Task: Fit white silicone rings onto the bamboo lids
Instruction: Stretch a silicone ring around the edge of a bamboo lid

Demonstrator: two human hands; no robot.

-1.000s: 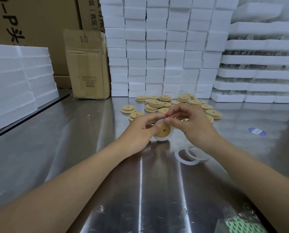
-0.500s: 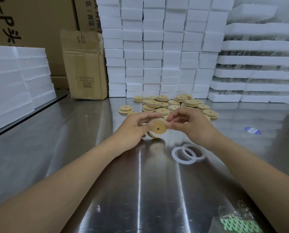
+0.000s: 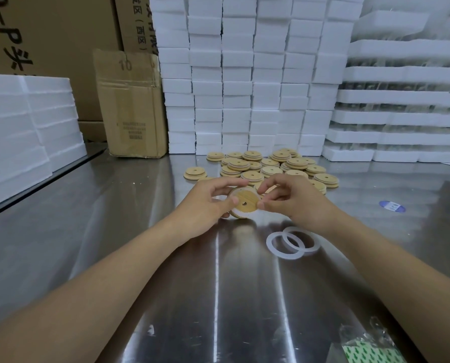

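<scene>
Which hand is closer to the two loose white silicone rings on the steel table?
Right. The right hand is just beyond the rings; the left hand is farther off to their left.

Two loose white rings [image 3: 270, 244] are seen at five o'clock of one held lid [image 3: 248, 199]; roughly two dozen piled lids [image 3: 271, 171] are counted at twelve.

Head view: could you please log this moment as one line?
left hand grips bamboo lid; right hand pinches rim; white ring around lid; two spare rings on table
</scene>
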